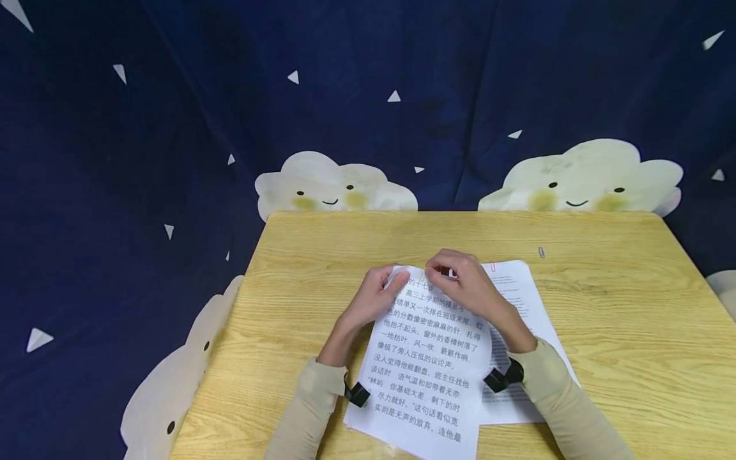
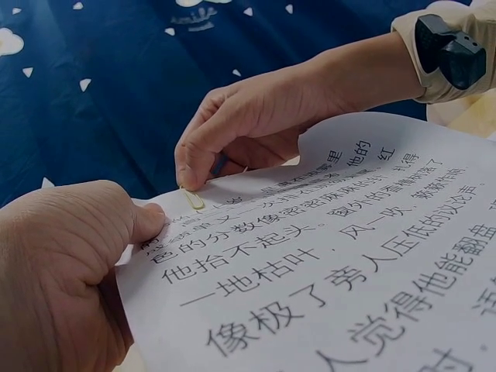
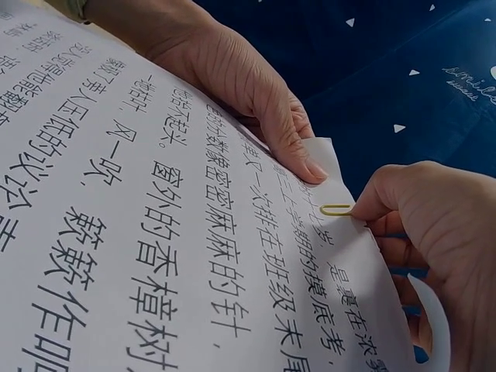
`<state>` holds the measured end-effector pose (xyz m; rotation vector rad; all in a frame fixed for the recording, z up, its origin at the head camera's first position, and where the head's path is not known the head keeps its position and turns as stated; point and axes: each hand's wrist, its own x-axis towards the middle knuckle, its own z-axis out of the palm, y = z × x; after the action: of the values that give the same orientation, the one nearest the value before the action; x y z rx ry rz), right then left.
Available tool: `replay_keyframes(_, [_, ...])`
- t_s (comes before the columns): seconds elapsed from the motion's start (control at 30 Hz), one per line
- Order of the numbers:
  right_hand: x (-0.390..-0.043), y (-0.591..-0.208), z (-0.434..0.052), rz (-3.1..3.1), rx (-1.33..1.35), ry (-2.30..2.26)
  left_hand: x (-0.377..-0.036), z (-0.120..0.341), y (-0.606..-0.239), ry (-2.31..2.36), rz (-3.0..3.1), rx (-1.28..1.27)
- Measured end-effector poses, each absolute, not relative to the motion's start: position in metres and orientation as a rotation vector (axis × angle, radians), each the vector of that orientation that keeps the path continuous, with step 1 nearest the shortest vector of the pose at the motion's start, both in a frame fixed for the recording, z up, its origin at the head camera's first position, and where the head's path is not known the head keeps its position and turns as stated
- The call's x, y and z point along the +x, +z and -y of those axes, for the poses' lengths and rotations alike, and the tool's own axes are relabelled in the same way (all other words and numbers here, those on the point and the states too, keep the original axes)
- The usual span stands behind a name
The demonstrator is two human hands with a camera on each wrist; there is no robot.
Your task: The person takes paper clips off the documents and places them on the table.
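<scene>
A stack of printed sheets with large Chinese text lies on the wooden table. My left hand pinches the stack's top left corner, thumb on top. My right hand pinches a gold paper clip that sits on the top edge of the sheets, just right of the left thumb. In the right wrist view the clip lies half over the edge, between the left thumb and the right fingertips. Something small and blue shows between the right fingers.
A second set of printed sheets lies under and to the right, with a red clip at its top. A loose metal paper clip lies on the table further right. A dark blue cloth with clouds hangs behind.
</scene>
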<state>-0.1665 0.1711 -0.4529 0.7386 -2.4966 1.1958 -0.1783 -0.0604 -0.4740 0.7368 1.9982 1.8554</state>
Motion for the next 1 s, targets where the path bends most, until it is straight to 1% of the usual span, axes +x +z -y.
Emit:
replay_keyframes(0.73, [-0.1646,-0.4565,-0.1688,2.452,0.745,1.239,-0.1725,0.0614,-0.4755,1.878,-1.998,0.702])
replay_keyframes(1.0, [-0.1675,-0.4549,-0.1705,2.41,0.752,1.247,-0.1773,0.0606,-0.4726,1.881,-1.982,0.717])
